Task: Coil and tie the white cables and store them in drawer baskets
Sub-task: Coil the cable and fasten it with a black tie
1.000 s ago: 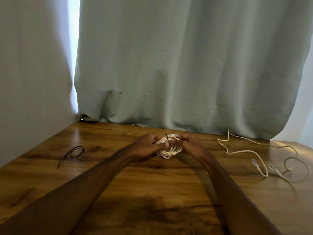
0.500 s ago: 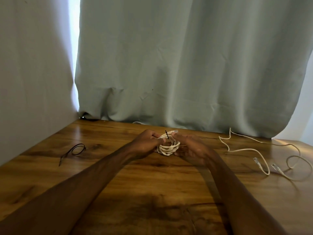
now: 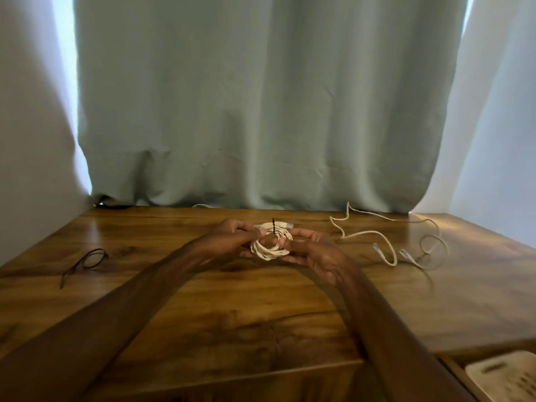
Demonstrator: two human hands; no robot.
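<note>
Fingers (image 3: 257, 232) of the left hand (image 3: 232, 237) pinch the upper rim of the coiled white cable bundle (image 3: 271, 251), just beside the thin black tie (image 3: 273, 226) that stands upright out of the coil's far edge. Fingers (image 3: 301, 234) of the right hand (image 3: 314, 252) curl round the opposite side of the same coil and support it from below. Both hands are therefore closed on the bundle; neither is free. The coil is held just above the brown wooden table (image 3: 261, 314). Contact with the table cannot be confirmed.

Assessment: the step in hand appears to be securing the tie. To do it properly, the loops should be kept pressed together at the tie point while the free end is drawn snug, so no turn springs out. The two plug ends at the coil's far rim should stay tucked against the loops.

Right of the coil, well apart, a loose white cable with clear plugs (image 3: 368, 233) lies uncoiled on the table; that one is judged outstanding. Left of the coil, well apart, a spare black looped tie (image 3: 84, 261) lies flat. Nearer the camera and to the right of the coil, below the table edge, a pale perforated drawer basket (image 3: 504, 381) shows partly. Behind the coil hangs a grey-green fabric curtain (image 3: 261, 111), with daylight showing at both its edges.
</note>
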